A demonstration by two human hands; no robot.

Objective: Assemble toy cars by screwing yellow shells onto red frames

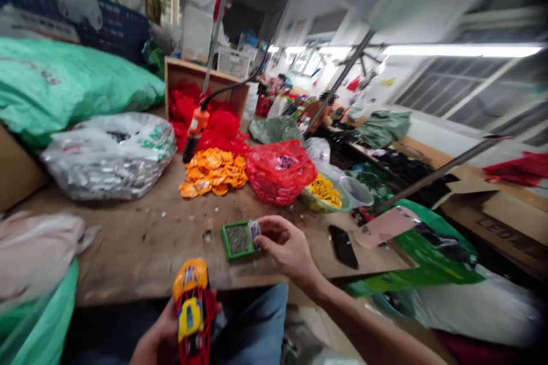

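Note:
In my left hand (160, 333) I grip a toy car (190, 319), yellow with blue, inside red netting below an orange printed top. My fingers wrap round its side, above my lap. My right hand (286, 245) is at the right end of a small green tray (236, 239) on the table, thumb and forefinger drawn together. By those fingertips is a small blue-and-white piece (254, 229); whether I pinch it or only touch it is unclear. Many tiny grey metal bits fill the tray, too small to name.
Behind the tray lie a pile of orange discs (214, 170), a red plastic bag (280, 174) and a bowl of yellow pieces (325, 191). An orange-and-black power screwdriver (197, 128) hangs above the table. A black phone (343, 246) lies right; a silvery bag (111, 154) left.

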